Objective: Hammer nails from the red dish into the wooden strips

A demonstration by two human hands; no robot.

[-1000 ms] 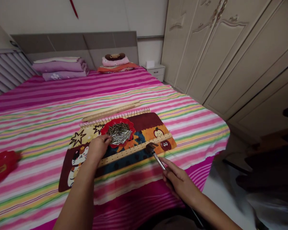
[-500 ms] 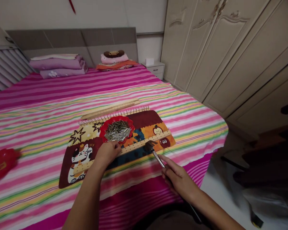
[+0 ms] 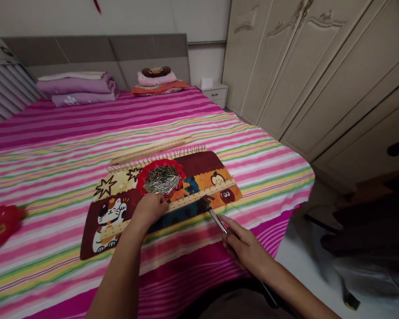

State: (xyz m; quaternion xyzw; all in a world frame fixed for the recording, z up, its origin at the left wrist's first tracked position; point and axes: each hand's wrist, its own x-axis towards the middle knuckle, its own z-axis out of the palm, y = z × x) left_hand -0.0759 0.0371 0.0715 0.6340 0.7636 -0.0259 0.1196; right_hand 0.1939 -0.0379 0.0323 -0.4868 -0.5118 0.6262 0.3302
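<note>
My right hand (image 3: pixel 244 243) is wrapped round the handle of a hammer (image 3: pixel 216 218), whose dark head rests by the near edge of a wooden strip (image 3: pixel 189 199) with a row of small holes or nails. My left hand (image 3: pixel 151 208) is closed in a pinch over the same strip; what its fingertips hold, if anything, is hidden. Just beyond it a red scalloped bowl (image 3: pixel 140 182) full of loose nails (image 3: pixel 162 179) stands on a patterned mat (image 3: pixel 199 164) with a cat drawing. The strip lies slantwise across this mat.
Behind the bowl runs a strip with upright nails (image 3: pixel 159 157), and further back lie more wooden strips (image 3: pixel 149 150). A red object (image 3: pixel 3 223) sits at the left on the striped bedspread (image 3: pixel 46 177). Folded bedding (image 3: pixel 76 88) is by the headboard; wardrobes (image 3: pixel 286 66) stand at right.
The whole view has shifted slightly. Both hands, the hammer and the strip keep nearly the same positions relative to each other.
</note>
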